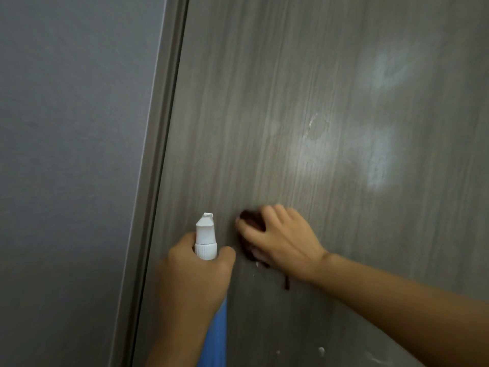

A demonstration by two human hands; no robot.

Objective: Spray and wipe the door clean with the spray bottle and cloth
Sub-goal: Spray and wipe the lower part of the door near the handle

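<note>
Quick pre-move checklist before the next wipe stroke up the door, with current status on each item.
1. Cloth held against the door: ok, under the right hand.
2. Spray bottle secured: ok, left hand grips it upright.
3. Nozzle aimed at the door: cannot tell.
4. Smears left above: not ok.
5. White specks lower down: not ok.

The right hand [277, 237] covers nearly all of the dark cloth [250, 221], leaving only scraps visible at the fingertips and below the wrist. The left hand [193, 276] hides the spray bottle's [205, 234] neck and trigger; its blue body runs off the bottom edge. The door [317, 102] is cropped at the top, right and bottom.
</note>
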